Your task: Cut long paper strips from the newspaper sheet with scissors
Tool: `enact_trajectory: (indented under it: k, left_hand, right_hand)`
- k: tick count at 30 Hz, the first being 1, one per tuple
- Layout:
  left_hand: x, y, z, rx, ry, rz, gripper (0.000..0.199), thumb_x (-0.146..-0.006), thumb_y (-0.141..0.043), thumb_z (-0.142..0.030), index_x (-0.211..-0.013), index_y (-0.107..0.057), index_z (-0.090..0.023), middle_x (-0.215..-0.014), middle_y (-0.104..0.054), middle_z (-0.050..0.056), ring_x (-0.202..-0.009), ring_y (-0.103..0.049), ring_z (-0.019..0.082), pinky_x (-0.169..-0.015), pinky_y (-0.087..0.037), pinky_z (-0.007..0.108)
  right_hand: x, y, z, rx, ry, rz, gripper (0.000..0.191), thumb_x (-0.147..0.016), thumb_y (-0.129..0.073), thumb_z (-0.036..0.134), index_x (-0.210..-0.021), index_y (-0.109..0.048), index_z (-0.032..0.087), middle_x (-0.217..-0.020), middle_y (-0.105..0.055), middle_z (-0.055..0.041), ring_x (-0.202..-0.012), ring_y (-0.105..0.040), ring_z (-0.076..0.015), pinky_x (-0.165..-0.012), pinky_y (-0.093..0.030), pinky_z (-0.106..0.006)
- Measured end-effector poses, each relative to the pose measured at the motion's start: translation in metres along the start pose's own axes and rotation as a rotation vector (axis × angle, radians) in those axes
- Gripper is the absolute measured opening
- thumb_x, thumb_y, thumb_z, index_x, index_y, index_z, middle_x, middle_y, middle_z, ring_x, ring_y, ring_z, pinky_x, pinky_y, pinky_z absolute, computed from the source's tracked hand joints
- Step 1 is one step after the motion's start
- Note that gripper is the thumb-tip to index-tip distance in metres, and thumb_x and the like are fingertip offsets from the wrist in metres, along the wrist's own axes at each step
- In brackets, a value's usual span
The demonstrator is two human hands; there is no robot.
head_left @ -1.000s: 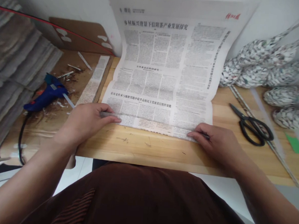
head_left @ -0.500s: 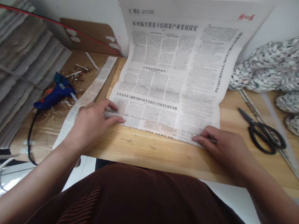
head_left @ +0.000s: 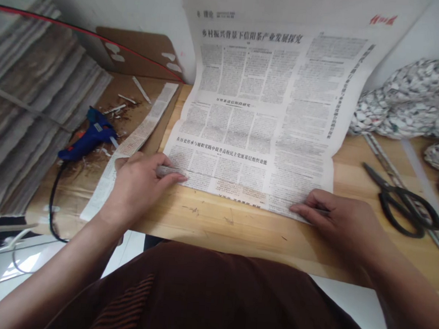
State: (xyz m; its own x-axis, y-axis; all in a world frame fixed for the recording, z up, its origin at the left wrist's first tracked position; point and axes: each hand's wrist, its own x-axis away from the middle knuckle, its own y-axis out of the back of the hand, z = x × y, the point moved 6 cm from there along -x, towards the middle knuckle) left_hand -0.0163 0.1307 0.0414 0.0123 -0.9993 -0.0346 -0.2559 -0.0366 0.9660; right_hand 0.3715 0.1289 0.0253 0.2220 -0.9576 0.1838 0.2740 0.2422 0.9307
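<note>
On the wooden table [head_left: 208, 226], right in front of you, a big newspaper [head_left: 260, 102] is lying spread out, and its far end is leaning up against the wall [head_left: 147, 6]. Its near edge is sitting folded over in a narrow band, and some words there are showing upside down. Your left hand [head_left: 138, 182] is pinching the near left corner, with the thumb and pointing finger holding on from two sides. A thin grey bit is peeking out between them, but it is too blurry to tell if it is paper or a stick. Your right hand [head_left: 338, 219] is holding the near right corner, and its thumb and finger are pressing together. Its other fingers are mostly hiding, so nobody can tell how they are curling.

To your left, a long paper strip [head_left: 109, 182] is lying just beside your left hand. Past it, a blue glue gun [head_left: 89, 139] is resting near little white scraps [head_left: 141, 90], and its black cord [head_left: 51, 191] is running toward you. A tall paper stack [head_left: 25, 108] is standing farther left. To your right, black scissors [head_left: 388, 188] are lying across a long thin rod [head_left: 381, 157], and white braided bundles [head_left: 417, 97] are sitting behind them.
</note>
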Motion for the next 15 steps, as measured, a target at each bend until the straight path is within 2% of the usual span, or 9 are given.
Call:
enact_trajectory:
  k: [5,15]
  left_hand:
    - [-0.0014,-0.0015,0.0043,-0.006,0.02,-0.025,0.033,-0.086,-0.066,-0.058,-0.089,-0.066,-0.026,-0.078,-0.071,0.006,-0.096,-0.066,0.036,-0.096,-0.041,0.057]
    - [-0.0022,0.0013,0.0041,0.011,0.088,-0.011,0.033,-0.086,-0.068,-0.055,-0.102,-0.062,-0.027,-0.09,-0.074,0.005,-0.099,-0.068,0.035,-0.101,-0.039,0.059]
  right_hand:
    - [-0.0007,-0.0003,-0.0012,-0.016,-0.001,-0.004,0.058,-0.087,-0.049,0.08,-0.069,-0.062,0.026,-0.055,-0.062,0.0008,-0.05,-0.057,-0.0194,-0.054,-0.037,-0.032]
    - [0.0003,-0.0013,-0.0004,-0.012,-0.047,0.01,0.068,-0.082,-0.04,0.09,-0.068,-0.06,0.026,-0.054,-0.062,0.0,-0.051,-0.058,-0.0217,-0.054,-0.037,-0.033]
